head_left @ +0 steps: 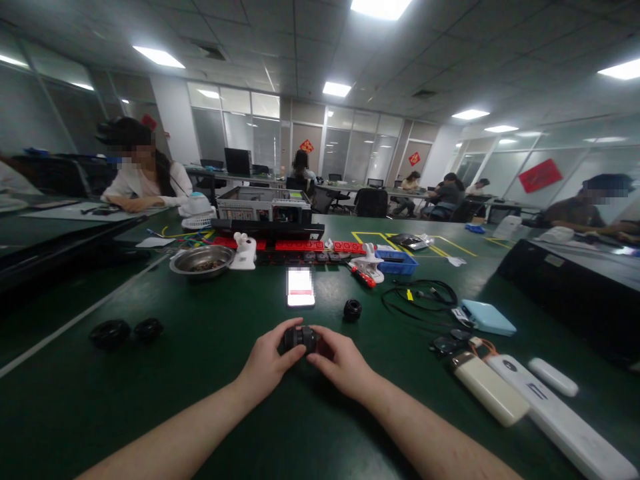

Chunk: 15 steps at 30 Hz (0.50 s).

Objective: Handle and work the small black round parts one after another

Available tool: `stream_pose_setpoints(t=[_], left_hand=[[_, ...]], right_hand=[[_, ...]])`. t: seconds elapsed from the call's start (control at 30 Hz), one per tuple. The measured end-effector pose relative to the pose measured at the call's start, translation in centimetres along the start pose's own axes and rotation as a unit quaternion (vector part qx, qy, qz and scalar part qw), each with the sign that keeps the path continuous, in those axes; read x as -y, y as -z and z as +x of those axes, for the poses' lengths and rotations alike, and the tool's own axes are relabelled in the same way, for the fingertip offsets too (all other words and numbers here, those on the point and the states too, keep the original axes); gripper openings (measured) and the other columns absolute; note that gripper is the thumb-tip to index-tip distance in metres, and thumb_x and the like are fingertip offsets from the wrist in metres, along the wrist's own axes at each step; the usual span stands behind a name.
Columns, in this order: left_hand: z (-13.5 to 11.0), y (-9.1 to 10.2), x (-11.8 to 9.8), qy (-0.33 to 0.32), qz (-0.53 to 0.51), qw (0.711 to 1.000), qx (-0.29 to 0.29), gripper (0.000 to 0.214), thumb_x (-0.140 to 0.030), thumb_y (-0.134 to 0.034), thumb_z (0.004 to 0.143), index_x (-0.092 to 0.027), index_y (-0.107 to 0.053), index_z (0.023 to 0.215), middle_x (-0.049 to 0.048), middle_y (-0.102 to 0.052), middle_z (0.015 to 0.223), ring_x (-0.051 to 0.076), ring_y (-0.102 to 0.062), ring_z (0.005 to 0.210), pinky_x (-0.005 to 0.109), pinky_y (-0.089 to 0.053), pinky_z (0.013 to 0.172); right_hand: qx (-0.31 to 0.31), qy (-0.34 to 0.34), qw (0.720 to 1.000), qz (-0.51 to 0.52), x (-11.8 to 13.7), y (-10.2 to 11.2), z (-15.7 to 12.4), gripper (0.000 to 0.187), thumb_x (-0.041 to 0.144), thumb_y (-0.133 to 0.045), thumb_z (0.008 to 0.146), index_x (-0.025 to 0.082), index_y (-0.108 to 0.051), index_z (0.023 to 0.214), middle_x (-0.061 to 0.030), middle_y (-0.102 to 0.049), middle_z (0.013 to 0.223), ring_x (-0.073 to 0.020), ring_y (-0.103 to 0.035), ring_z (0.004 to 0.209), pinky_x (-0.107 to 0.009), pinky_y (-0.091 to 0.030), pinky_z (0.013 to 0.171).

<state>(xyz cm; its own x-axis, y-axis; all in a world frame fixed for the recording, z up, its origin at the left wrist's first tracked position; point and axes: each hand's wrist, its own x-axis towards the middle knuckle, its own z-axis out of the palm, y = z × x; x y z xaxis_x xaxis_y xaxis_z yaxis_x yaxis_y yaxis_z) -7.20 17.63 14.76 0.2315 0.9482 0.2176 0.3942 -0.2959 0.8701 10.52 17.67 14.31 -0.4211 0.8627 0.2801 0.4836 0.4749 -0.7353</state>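
Observation:
Between my two hands is a black ribbed cylindrical part (300, 339), held low over the green table. My left hand (270, 357) grips its left side, thumb in front and fingers behind. On the right end, my right hand (343, 360) has its thumb and fingers closed round the part. A smartphone (301, 300) with a lit screen lies just beyond my hands. Close by on the right sits a smaller black round part (353, 310). Two more black round parts, one larger (110, 333) and one smaller (149, 329), rest on the left.
A metal bowl (201, 272) of small pieces, a red-handled screwdriver (363, 277) and a blue tray (400, 267) lie farther back. To the right are a black cable (430, 293), a light-blue box (489, 317), a cream power bank (490, 388) and a white power strip (560, 417). Other people sit beyond.

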Motion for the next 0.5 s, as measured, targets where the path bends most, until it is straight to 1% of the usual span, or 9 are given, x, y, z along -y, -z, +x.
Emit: stream_pose_setpoints(t=[0.07, 0.17, 0.23, 0.3, 0.37, 0.4, 0.43, 0.47, 0.5], left_hand=[[0.1, -0.1, -0.2, 0.025, -0.024, 0.999, -0.011, 0.04, -0.043, -0.05, 0.073, -0.018, -0.054, 0.104, 0.0071, -0.063, 0.098, 0.023, -0.057, 0.092, 0.035, -0.045, 0.08], [0.4, -0.4, -0.3, 0.079, -0.049, 0.996, 0.0, 0.034, -0.044, -0.049, 0.072, -0.016, -0.058, 0.089, 0.0058, -0.065, 0.082, 0.022, -0.061, 0.079, 0.032, -0.048, 0.069], [0.6, -0.6, -0.1, 0.101, -0.067, 0.993, 0.012, 0.033, -0.043, -0.049, 0.071, -0.015, -0.057, 0.085, 0.0051, -0.064, 0.076, 0.021, -0.061, 0.071, 0.031, -0.049, 0.063], [0.7, -0.6, 0.1, 0.095, -0.08, 0.992, 0.012, 0.032, -0.041, -0.051, 0.069, -0.015, -0.057, 0.087, 0.0056, -0.064, 0.078, 0.022, -0.061, 0.073, 0.032, -0.049, 0.064], [0.7, -0.5, 0.2, 0.07, -0.079, 0.994, -0.004, 0.031, -0.037, -0.053, 0.068, -0.015, -0.055, 0.091, 0.0068, -0.063, 0.086, 0.022, -0.06, 0.081, 0.033, -0.048, 0.071], [0.6, -0.4, 0.2, 0.054, -0.075, 0.996, -0.017, 0.031, -0.034, -0.054, 0.068, -0.015, -0.055, 0.093, 0.0071, -0.063, 0.09, 0.022, -0.059, 0.085, 0.033, -0.047, 0.074], [0.5, -0.4, 0.2, 0.037, -0.068, 0.997, -0.029, 0.031, -0.032, -0.055, 0.068, -0.016, -0.054, 0.095, 0.007, -0.062, 0.093, 0.022, -0.058, 0.088, 0.033, -0.046, 0.076], [0.3, -0.3, 0.1, 0.019, -0.057, 0.997, -0.04, 0.032, -0.03, -0.056, 0.068, -0.017, -0.053, 0.097, 0.0067, -0.061, 0.095, 0.022, -0.058, 0.089, 0.033, -0.046, 0.078], [0.2, -0.3, 0.1, 0.0, -0.04, 0.998, -0.049, 0.033, -0.029, -0.057, 0.068, -0.018, -0.053, 0.098, 0.0061, -0.061, 0.097, 0.022, -0.057, 0.09, 0.033, -0.045, 0.079]], right_hand=[[-0.006, 0.021, 0.998, -0.051, 0.1, 0.1, -0.1, 0.048, 0.026, -0.057, 0.073, 0.019, -0.044, 0.118, -0.0043, -0.06, 0.083, -0.0159, -0.054, 0.069, -0.028, -0.042, 0.063], [-0.01, 0.033, 0.992, -0.121, -0.1, 0.2, -0.2, 0.05, 0.028, -0.057, 0.073, 0.017, -0.044, 0.12, -0.0055, -0.061, 0.077, -0.0183, -0.054, 0.071, -0.031, -0.042, 0.067], [-0.006, 0.027, 0.991, -0.131, -0.2, 0.2, -0.1, 0.051, 0.029, -0.058, 0.072, 0.019, -0.045, 0.119, -0.0061, -0.061, 0.082, -0.0185, -0.054, 0.073, -0.031, -0.042, 0.068], [0.002, 0.01, 0.995, -0.102, -0.3, 0.1, -0.1, 0.06, 0.033, -0.063, 0.067, 0.023, -0.041, 0.122, -0.0057, -0.059, 0.091, -0.0176, -0.054, 0.073, -0.03, -0.042, 0.066], [0.0, -0.016, 0.999, -0.035, -0.5, -0.1, 0.0, 0.065, 0.038, -0.063, 0.067, 0.024, -0.035, 0.124, -0.0047, -0.058, 0.094, -0.0153, -0.054, 0.069, -0.028, -0.042, 0.062], [-0.005, -0.031, 0.999, 0.005, -0.7, -0.2, 0.1, 0.062, 0.041, -0.059, 0.069, 0.023, -0.035, 0.123, -0.0039, -0.058, 0.09, -0.014, -0.053, 0.066, -0.026, -0.042, 0.06], [-0.012, -0.046, 0.998, 0.045, -0.8, -0.3, 0.2, 0.053, 0.043, -0.054, 0.074, 0.022, -0.039, 0.12, -0.0027, -0.058, 0.083, -0.0127, -0.052, 0.063, -0.025, -0.041, 0.058], [-0.018, -0.06, 0.995, 0.081, -1.1, -0.5, 0.2, 0.042, 0.044, -0.046, 0.079, 0.019, -0.044, 0.113, -0.0014, -0.057, 0.075, -0.0116, -0.051, 0.059, -0.024, -0.04, 0.055], [-0.02, -0.073, 0.991, 0.113, -1.2, -0.6, 0.3, 0.036, 0.045, -0.04, 0.082, 0.017, -0.049, 0.104, -0.0002, -0.056, 0.067, -0.0108, -0.05, 0.055, -0.023, -0.039, 0.053]])
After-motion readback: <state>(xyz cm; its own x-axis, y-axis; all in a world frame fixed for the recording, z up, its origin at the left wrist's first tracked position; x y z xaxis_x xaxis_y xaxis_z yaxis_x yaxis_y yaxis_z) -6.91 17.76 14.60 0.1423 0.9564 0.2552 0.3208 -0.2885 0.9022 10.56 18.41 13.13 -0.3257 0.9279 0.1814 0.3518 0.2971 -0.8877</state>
